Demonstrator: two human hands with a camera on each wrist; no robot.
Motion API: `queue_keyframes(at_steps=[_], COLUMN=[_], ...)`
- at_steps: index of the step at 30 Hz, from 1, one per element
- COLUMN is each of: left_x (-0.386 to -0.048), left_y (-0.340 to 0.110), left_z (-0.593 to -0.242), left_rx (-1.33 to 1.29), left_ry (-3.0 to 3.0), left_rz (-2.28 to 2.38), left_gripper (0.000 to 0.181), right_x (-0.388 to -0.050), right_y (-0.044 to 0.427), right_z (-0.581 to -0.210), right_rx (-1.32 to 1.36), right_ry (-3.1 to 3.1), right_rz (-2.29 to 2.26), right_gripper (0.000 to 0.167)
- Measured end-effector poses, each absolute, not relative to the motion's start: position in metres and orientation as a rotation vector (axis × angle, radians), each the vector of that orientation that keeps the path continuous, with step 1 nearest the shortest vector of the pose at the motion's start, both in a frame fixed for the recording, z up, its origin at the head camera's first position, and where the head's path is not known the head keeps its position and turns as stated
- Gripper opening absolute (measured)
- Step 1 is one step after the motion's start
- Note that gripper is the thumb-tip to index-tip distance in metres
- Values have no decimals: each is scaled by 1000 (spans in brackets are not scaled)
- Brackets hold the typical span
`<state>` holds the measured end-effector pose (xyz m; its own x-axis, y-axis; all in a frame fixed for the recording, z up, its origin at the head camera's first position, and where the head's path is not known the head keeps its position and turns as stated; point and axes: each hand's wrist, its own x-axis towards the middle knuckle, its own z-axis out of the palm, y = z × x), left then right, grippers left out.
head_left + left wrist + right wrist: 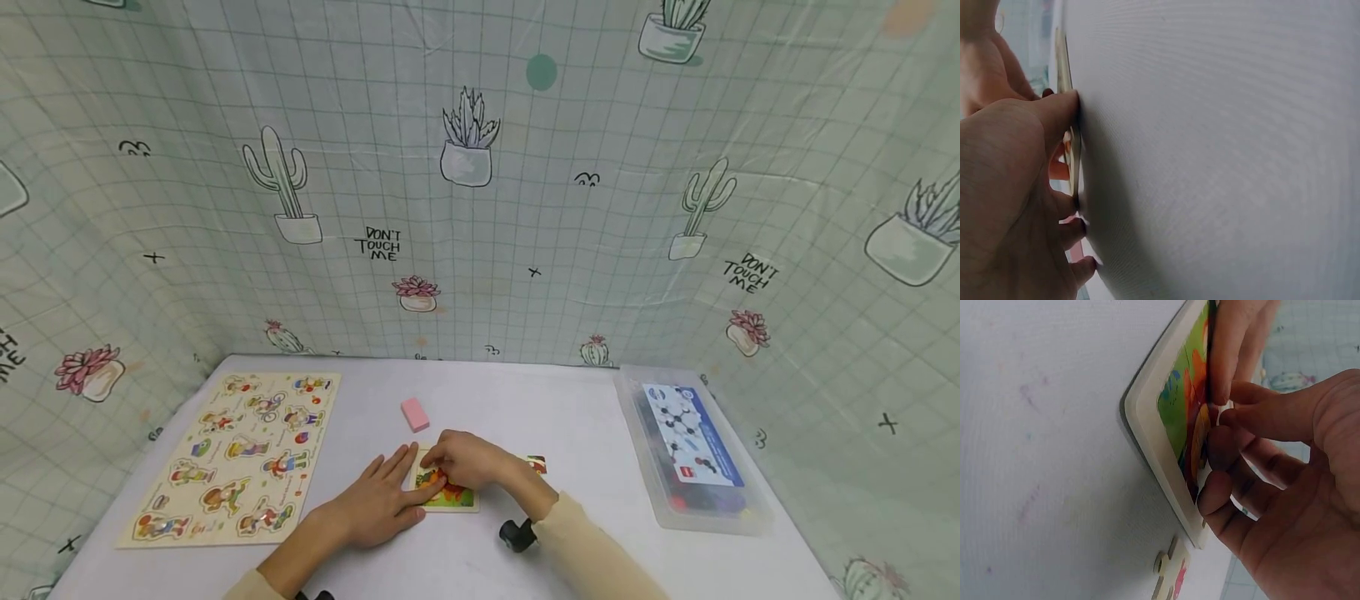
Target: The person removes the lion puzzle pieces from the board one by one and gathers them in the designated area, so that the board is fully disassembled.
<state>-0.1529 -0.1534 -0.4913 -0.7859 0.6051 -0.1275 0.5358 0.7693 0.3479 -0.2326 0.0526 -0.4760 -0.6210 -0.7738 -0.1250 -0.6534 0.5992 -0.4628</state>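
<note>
A small wooden jigsaw puzzle (457, 505) with a green, orange and red picture lies in a pale frame on the table. My left hand (378, 504) lies beside its left edge, fingers spread, one fingertip reaching over the picture. In the left wrist view the left thumb (1063, 115) touches the frame's near edge. My right hand (467, 460) is over the puzzle's upper part; in the right wrist view its curled fingers (1219, 490) touch the picture. Whether a piece sits between thumb and fingertips is hidden. A loose jigsaw piece (1175, 572) lies beside the frame, partly visible past the right wrist.
A pink block (415, 414) lies behind the puzzle. On the left is a large wooden board (225, 458) with figure-shaped pieces. A clear plastic case (693, 450) with a molecule label stands at right. Patterned cloth (480, 225) hangs around the table.
</note>
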Motion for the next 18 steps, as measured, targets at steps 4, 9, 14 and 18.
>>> queue_keyframes(at_steps=[4,9,14,18], left_x=[-152,-152,-153,-153], left_y=[-153,-153,-153,-153], left_z=[-490,-490,-489,-489], left_rx=[893,877,868,862], left_ry=[2729,2734,2737,2739], left_rz=[444,439,435,433], left_gripper=[47,47,47,47], right_x=[-231,-231,-229,-228], right_y=[49,46,46,46], right_z=[-478,-480,-479,-478], right_rx=[-1156,-1121,-1092,-1074], right_ry=[2528,2537,2548,2553], right_rz=[-554,-586,-600,-603], right_gripper=[29,29,30,30])
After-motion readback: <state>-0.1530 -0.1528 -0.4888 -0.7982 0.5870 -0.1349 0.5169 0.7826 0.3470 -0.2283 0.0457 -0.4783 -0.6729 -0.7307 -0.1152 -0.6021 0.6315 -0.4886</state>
